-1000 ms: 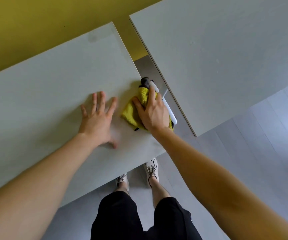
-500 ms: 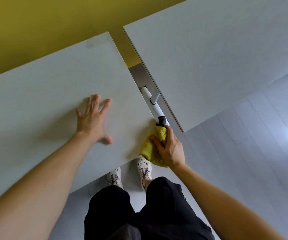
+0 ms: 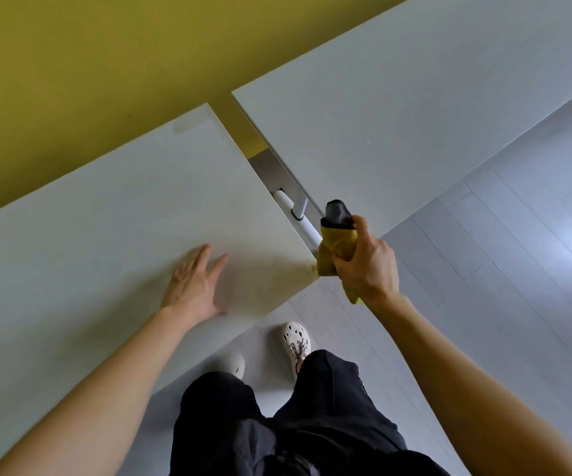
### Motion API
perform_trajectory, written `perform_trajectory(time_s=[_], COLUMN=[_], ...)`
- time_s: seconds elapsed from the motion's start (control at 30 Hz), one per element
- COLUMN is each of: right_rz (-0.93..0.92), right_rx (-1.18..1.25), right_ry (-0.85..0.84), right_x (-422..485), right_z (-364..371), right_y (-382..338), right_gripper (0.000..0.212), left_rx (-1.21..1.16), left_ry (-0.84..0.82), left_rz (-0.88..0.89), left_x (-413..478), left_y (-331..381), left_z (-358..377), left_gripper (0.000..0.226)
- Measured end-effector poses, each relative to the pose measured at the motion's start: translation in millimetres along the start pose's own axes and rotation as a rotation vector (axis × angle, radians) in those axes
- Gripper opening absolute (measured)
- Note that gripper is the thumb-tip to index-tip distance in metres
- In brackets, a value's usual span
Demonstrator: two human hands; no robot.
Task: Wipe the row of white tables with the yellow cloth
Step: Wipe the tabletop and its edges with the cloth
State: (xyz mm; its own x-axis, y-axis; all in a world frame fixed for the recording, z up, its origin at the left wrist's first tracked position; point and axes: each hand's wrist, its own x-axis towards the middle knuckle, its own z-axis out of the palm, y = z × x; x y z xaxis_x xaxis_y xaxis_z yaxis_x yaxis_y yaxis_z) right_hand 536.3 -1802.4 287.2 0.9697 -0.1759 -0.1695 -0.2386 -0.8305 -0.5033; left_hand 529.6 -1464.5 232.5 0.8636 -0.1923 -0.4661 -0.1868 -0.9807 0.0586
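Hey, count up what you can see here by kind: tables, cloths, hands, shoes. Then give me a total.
White tables: 2
Yellow cloth: 1
Hands: 2
Shoes: 2
Total: 7

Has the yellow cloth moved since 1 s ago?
Yes: yellow cloth slid toward the person, off the left table's near corner; right hand grips it.

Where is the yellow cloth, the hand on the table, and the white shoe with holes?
Crumpled yellow cloth (image 3: 332,249): head view, its yellow folded middle.
Left hand (image 3: 193,283): head view, back of the hand.
White perforated foam shoe (image 3: 294,338): head view, its holed top.
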Motion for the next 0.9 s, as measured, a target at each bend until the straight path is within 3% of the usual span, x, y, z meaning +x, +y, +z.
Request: perform_trajectory(time_s=[0.07,0.17,0.23,0.33,0.37,0.53,0.73,0.83,0.9], right_rz=[0.004,-0.1,-0.19,-0.219,-0.188,0.296,0.582,0.805,0.892], right_rx=[0.003,-0.009,-0.004,-0.109,-0.13,0.031,0.454,0.746,0.768], right_ry=[0.192,0.44,0.335,-0.031,-0.019,0.369,0.53,0.577,0.574], right_x=[-14.6,-49.4,-82.8,-131.3,-137.3,-107.4,-145.3,-164.8,-151.7], right_z=[-0.8,25.6,71.7,151.8,171.6,215.9,266.5,273.8,270.0], right_y=[-6.0,-29.1,-47.0,-68.0,-72.2,-103.8,-146.2,-172.0,-165.9], right_gripper=[0.069,0.078,0.083,0.07,0.067,0.064,0.053,0.063,0.081], left_rx=[0.014,0.011,-0.022,-0.082,-0.081,-0.067,-0.1,-0.101,-0.095], left_ry=[0.079,0.262,0.365,0.451,0.462,0.505,0.534,0.556,0.563], left_rz=[0.083,0.264,0.361,0.443,0.471,0.603,0.646,0.66,0.669], left_x=[-1.2,1.5,2.8,7.6,9.3,12.2,15.3,15.5,16.7], left_y=[-5.2,-17.5,-33.0,-54.4,-59.6,-74.9,-83.8,-83.5,-83.0], left_z=[8.8,21.9,30.7,39.3,42.3,64.4,79.0,81.4,83.5], left_gripper=[0.117,0.072,0.052,0.045,0.044,0.056,0.069,0.065,0.065])
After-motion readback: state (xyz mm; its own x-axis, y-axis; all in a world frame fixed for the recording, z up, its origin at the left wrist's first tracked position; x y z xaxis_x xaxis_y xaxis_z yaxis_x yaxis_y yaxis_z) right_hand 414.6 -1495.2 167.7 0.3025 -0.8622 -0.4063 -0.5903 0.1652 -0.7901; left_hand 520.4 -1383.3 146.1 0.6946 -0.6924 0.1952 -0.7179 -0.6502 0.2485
